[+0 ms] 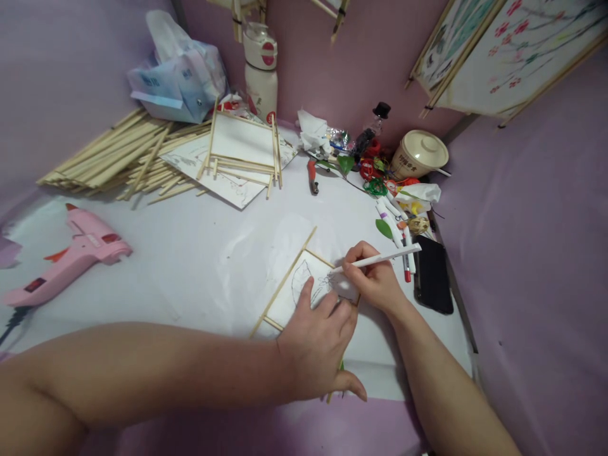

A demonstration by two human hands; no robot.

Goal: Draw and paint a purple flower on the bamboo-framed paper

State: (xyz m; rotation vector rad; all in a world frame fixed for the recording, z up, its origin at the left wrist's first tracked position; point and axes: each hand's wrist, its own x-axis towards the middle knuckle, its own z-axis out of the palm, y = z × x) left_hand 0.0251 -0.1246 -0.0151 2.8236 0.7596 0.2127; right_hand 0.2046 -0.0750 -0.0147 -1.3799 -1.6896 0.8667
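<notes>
In front of me lies a white paper sheet (289, 293) set in a frame of thin wooden sticks (288, 275), with leaf and flower line drawings on it. My right hand (373, 278) grips a white pen (387, 256), its tip at the flower lines near the sheet's upper right. Flat across the lower part of the sheet rests my left hand (325, 339), fingers spread, thumb out over the near edge. It covers much of the drawing and frame. A bit of green shows beneath it.
At left lies a pink glue gun (88, 250). Behind are bundled sticks (109, 155), another stick frame (244, 140), a tissue pack (183, 82) and a bottle (261, 79). To the right sit white tubes (392, 218), a black phone (432, 275) and a lidded bowl (420, 155).
</notes>
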